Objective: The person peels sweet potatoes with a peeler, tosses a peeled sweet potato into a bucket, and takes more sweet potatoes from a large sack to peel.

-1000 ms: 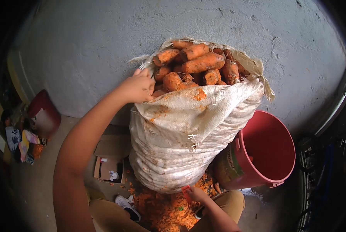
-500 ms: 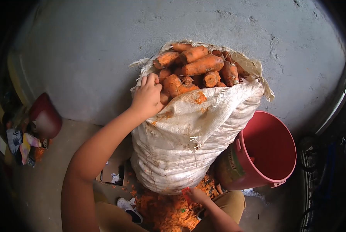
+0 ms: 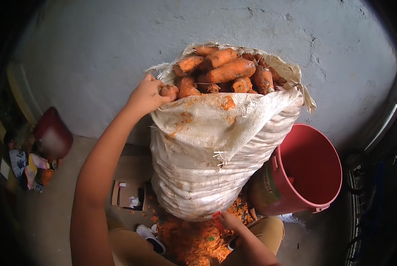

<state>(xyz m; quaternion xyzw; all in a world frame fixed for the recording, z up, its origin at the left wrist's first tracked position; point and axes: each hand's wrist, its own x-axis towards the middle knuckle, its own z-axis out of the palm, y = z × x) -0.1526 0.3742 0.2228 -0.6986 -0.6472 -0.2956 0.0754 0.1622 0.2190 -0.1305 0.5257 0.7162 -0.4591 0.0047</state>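
A white woven sack stands upright and full, its mouth heaped with dirty orange carrots. At the left of the opening, my left hand is closed around a carrot whose end shows past my fingers. Low in front of the sack's base, my right hand grips a red peeler; its blade is hard to make out. Orange carrot peelings are piled on the floor between my legs, below the right hand.
A red bucket stands right of the sack, with something orange inside. Left of the sack lies an open cardboard box with scraps. A grey wall rises behind. Another dark red container and colourful wrappers are far left.
My left hand has moved left and slightly up to the sack's edge, with a carrot in its grasp. My right hand stays low with the peeler, shifted only slightly.
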